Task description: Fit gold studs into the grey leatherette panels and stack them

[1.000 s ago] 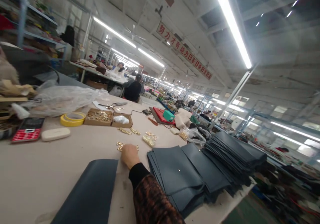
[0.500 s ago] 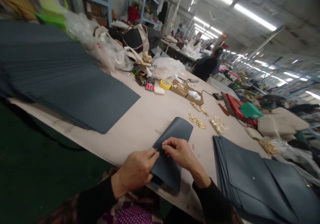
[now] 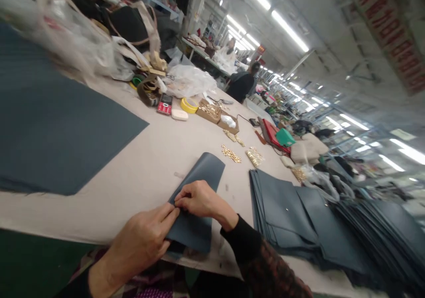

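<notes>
Head view: both hands at work over the folded sheet (image 3: 195,232), near the front edge of the bench (image 3: 133,180). Left hand (image 3: 142,234): grasping the sheet by its left side, fingertips on the upper surface. Right hand (image 3: 201,198): thumb and forefinger pinched together above the same side, right against the left fingertips; cannot tell whether anything small sits in the pinch. Half a second ago, a gap between the two sets of fingertips; now closed up. A second ago, right hand out at the gold pieces (image 3: 231,153); now well apart from them, back over the sheet. Sheet now beneath the right hand and just right of the left, with its rounded fold running away beyond both. View swung rightward since the last frame, showing more of the right-hand stack (image 3: 287,209), less of the left-hand stack (image 3: 66,134).
</notes>
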Motion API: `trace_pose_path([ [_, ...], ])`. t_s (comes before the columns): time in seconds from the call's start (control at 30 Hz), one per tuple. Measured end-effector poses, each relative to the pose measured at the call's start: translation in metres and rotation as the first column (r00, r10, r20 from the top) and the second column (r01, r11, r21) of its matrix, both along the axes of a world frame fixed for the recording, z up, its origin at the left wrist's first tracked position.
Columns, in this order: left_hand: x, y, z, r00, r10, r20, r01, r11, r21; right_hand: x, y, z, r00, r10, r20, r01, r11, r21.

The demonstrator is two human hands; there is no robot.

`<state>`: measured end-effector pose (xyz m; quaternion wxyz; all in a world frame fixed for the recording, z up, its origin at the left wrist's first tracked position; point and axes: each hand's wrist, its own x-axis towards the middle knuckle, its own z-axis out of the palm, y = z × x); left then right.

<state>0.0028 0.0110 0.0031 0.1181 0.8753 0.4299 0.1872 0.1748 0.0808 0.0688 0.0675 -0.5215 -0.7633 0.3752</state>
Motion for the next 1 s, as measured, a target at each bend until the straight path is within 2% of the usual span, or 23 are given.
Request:
trace_pose_path([
  [0.13, -0.001, 0.005, -0.014, 0.998, -0.025, 0.052, 0.019, 0.993, 0.120, 0.001, 0.009, -0.002, 1.000, -0.016, 0.015, 0.017, 0.997, -0.072],
  [0.27, -0.001, 0.006, -0.024, 0.996, -0.007, 0.085, -0.013, 0.973, 0.232, -0.002, 0.013, -0.002, 0.995, -0.047, 0.091, 0.059, 0.988, -0.142],
  [0.4, -0.002, 0.005, -0.031, 0.997, -0.009, 0.076, -0.011, 0.966, 0.259, -0.007, 0.020, 0.004, 0.984, -0.067, 0.164, 0.115, 0.946, -0.304],
  [0.5, -0.004, 0.006, -0.034, 0.999, -0.009, 0.051, -0.005, 0.965, 0.261, -0.012, 0.028, 0.009, 0.971, 0.008, 0.239, 0.083, 0.926, -0.368],
  [0.57, -0.005, 0.007, -0.032, 0.999, -0.018, 0.039, 0.008, 0.967, 0.254, -0.013, 0.031, 0.010, 0.949, 0.096, 0.299, 0.003, 0.949, -0.316],
  [0.63, -0.005, 0.008, -0.028, 0.999, -0.020, 0.025, 0.014, 0.975, 0.222, -0.011, 0.028, 0.007, 0.941, 0.106, 0.321, -0.039, 0.977, -0.207],
  [0.7, -0.004, 0.007, -0.021, 1.000, 0.006, 0.017, -0.009, 0.983, 0.186, -0.006, 0.017, 0.001, 0.963, 0.024, 0.270, -0.003, 0.997, -0.078],
  [0.77, -0.003, 0.005, -0.016, 0.999, 0.033, 0.023, -0.036, 0.985, 0.169, 0.004, 0.001, -0.006, 0.978, -0.112, 0.177, 0.101, 0.993, 0.068],
  [0.83, -0.003, 0.004, -0.015, 0.998, 0.041, 0.052, -0.049, 0.985, 0.164, 0.018, -0.019, -0.012, 0.954, -0.282, 0.106, 0.248, 0.935, 0.254],
  [0.9, -0.003, 0.004, -0.019, 0.995, 0.029, 0.094, -0.043, 0.988, 0.150, 0.034, -0.037, -0.017, 0.882, -0.468, 0.046, 0.406, 0.808, 0.427],
  [0.93, -0.004, 0.004, -0.022, 0.993, 0.025, 0.116, -0.040, 0.990, 0.137, 0.042, -0.045, -0.019, 0.839, -0.544, 0.004, 0.479, 0.743, 0.468],
  [0.97, -0.005, 0.005, -0.025, 0.990, 0.028, 0.136, -0.046, 0.991, 0.126, 0.048, -0.052, -0.022, 0.805, -0.591, -0.045, 0.541, 0.702, 0.463],
  [1.0, -0.006, 0.005, -0.028, 0.987, 0.038, 0.158, -0.056, 0.992, 0.113, 0.053, -0.058, -0.024, 0.783, -0.615, -0.098, 0.593, 0.689, 0.417],
])
